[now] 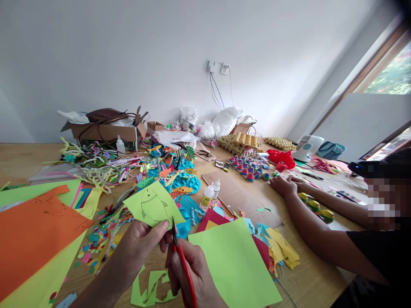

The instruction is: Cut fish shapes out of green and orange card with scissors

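Observation:
A small yellow-green paper (pixel 154 201) with a fish outline drawn on it is pinched in my left hand (pixel 141 239), thumb on its lower edge. My right hand (pixel 192 269) grips red-handled scissors (pixel 183 265), their dark tip pointing up at the paper's lower right edge. Whether the blades are apart is hard to tell. Below my hands lie green paper offcuts (pixel 152 288) with cut-out gaps. A large light-green sheet (pixel 234 265) rests beside my right hand, and an orange sheet (pixel 38 239) with pencil marks is at the left.
Two white glue bottles (pixel 210 193) stand beyond the paper. Colourful paper fish and pipe cleaners (pixel 96 160) are heaped behind. A cardboard box (pixel 105 130) is at the back left. At the right, another person's arms (pixel 308 222) reach over the table near painted egg cartons (pixel 248 169).

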`<state>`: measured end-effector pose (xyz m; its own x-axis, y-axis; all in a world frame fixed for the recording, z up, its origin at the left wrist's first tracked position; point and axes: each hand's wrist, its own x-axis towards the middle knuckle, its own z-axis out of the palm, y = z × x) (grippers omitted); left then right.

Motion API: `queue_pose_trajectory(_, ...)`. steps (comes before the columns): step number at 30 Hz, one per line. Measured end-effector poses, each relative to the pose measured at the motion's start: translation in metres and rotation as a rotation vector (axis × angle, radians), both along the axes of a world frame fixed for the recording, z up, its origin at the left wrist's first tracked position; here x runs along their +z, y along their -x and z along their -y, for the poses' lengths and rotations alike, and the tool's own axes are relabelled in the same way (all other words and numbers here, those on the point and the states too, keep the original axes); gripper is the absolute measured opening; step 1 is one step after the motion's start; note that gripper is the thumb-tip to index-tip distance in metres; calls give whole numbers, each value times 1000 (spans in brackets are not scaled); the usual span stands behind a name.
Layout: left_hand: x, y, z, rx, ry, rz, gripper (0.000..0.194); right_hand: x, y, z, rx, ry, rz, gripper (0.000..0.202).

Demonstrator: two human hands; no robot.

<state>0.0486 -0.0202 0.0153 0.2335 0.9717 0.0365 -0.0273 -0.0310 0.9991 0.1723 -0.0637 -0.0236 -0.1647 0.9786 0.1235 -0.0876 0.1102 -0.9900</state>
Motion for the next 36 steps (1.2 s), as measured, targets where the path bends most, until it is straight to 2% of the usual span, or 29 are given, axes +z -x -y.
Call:
queue_pose_trajectory(9, -6, 6, -2, -74, 6, -40, 30, -2, -1, 3, 23, 19, -30, 57)
queue_pose_trajectory(15, 0, 7, -3, -71, 37, -24, 23, 1, -4, 1, 43, 48, 0, 59)
queue_pose_trajectory(25, 2, 16, -8, -196, 87, 18, 17, -3, -11, 4, 105, 46, 67, 59)
queue_pose_trajectory(36, 6, 21, -8, -261, 110, 33, 16, 4, -13, 6, 83, 30, 157, 56)
